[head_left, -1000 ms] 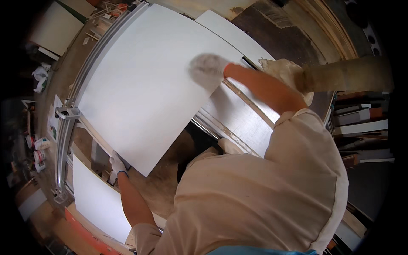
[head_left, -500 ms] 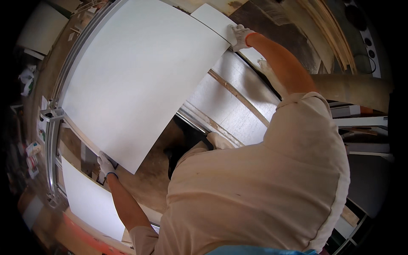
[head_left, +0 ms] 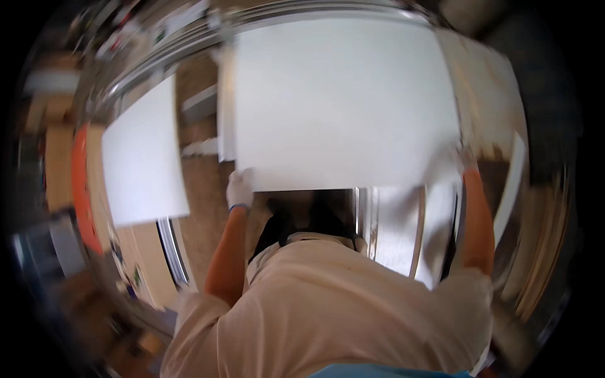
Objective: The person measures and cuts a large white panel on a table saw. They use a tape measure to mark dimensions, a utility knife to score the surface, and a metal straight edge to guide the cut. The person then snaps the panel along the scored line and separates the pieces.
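Note:
A large white panel [head_left: 346,107] spreads in front of me, its near edge just beyond my body. At its near left corner my left hand [head_left: 240,189], in a white glove, is closed on the edge. My right hand [head_left: 465,157], also gloved, grips the right edge close to the near corner; motion blurs its fingers. Part of both hands' grip under the panel is hidden.
Behind the panel runs a metal rail [head_left: 328,11]. A smaller white board [head_left: 144,160] lies to the left. Under the panel's near right side is a shiny metal surface [head_left: 397,220] with a wooden strip [head_left: 420,233]. Long wooden boards [head_left: 543,258] stand at the right.
My view has turned, so the panel now lies squarely ahead instead of slanting. Both hands stay on its edges, the right one now nearer my body. The smaller board appears farther up at left.

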`<move>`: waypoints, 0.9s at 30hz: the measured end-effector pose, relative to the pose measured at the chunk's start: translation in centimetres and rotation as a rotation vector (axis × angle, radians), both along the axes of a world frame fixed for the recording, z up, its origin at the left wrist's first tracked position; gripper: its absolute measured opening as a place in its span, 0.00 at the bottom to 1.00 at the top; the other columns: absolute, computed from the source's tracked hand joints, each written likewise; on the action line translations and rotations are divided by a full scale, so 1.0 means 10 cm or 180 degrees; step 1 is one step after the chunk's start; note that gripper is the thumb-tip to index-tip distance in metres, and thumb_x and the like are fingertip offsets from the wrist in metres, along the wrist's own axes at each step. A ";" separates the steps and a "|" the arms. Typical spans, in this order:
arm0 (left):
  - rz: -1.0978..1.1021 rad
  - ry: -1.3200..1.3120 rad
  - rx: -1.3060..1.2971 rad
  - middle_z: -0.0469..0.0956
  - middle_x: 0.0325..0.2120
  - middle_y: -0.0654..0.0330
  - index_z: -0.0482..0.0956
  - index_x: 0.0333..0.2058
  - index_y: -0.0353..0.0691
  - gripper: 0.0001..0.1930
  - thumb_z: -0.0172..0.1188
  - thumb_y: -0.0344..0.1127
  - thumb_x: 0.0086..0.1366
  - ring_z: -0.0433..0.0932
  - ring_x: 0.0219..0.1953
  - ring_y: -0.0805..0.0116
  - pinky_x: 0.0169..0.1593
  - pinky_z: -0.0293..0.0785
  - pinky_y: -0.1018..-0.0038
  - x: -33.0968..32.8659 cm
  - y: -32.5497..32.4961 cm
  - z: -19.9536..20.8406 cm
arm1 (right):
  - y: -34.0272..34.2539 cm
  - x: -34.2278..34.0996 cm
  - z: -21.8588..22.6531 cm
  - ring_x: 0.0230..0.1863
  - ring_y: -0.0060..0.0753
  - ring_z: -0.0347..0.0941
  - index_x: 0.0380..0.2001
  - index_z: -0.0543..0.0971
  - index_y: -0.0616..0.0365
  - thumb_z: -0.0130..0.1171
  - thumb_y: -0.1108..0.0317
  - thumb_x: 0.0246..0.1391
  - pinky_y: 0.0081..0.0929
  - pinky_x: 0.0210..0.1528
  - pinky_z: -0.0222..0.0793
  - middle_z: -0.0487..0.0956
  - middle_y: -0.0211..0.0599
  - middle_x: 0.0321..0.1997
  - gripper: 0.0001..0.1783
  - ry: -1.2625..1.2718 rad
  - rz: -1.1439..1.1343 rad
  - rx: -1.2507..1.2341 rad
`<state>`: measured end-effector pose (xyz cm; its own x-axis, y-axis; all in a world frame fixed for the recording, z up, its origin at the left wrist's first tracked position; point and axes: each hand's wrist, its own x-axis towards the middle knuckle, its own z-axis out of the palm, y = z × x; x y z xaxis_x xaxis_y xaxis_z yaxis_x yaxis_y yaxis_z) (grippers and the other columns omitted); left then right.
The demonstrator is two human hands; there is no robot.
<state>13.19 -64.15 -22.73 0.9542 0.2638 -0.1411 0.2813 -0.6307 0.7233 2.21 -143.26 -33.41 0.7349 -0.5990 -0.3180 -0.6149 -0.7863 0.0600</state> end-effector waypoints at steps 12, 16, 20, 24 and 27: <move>-0.0156 0.1283 -0.0912 0.80 0.26 0.58 0.82 0.42 0.28 0.32 0.56 0.61 0.76 0.79 0.24 0.71 0.26 0.76 0.69 -0.56 -0.16 1.28 | -1.06 0.00 0.73 0.77 0.59 0.67 0.74 0.70 0.64 0.33 0.28 0.74 0.47 0.80 0.57 0.71 0.58 0.77 0.50 -0.0063 -0.0117 0.0452; 0.0289 0.1459 -0.1493 0.78 0.25 0.62 0.83 0.40 0.31 0.29 0.59 0.59 0.75 0.76 0.23 0.75 0.24 0.73 0.74 -0.80 -0.23 1.80 | -1.08 -0.05 1.18 0.75 0.59 0.69 0.70 0.73 0.66 0.35 0.26 0.73 0.46 0.78 0.60 0.74 0.59 0.73 0.51 -0.0184 -0.0418 0.0588; 0.0328 0.1560 -0.1613 0.78 0.24 0.64 0.83 0.39 0.32 0.28 0.62 0.59 0.73 0.75 0.23 0.77 0.24 0.73 0.74 -0.82 0.03 2.20 | -0.71 -0.24 1.56 0.73 0.58 0.72 0.67 0.76 0.69 0.37 0.25 0.72 0.45 0.76 0.62 0.77 0.61 0.69 0.53 -0.0408 -0.0824 0.0527; 0.0247 0.1495 -0.1637 0.78 0.24 0.64 0.83 0.39 0.31 0.26 0.63 0.55 0.74 0.75 0.23 0.77 0.24 0.73 0.75 -0.92 0.57 2.47 | 0.10 -0.38 1.81 0.71 0.57 0.74 0.63 0.79 0.71 0.38 0.24 0.70 0.45 0.74 0.64 0.81 0.62 0.65 0.54 -0.0575 -0.1120 0.0478; 0.0404 0.1426 -0.1733 0.78 0.24 0.65 0.84 0.39 0.31 0.24 0.64 0.52 0.74 0.75 0.23 0.77 0.25 0.73 0.75 -1.04 1.09 2.51 | 0.84 -0.49 1.94 0.70 0.57 0.76 0.61 0.81 0.73 0.39 0.22 0.69 0.44 0.73 0.66 0.83 0.64 0.62 0.55 -0.0693 -0.1279 0.0489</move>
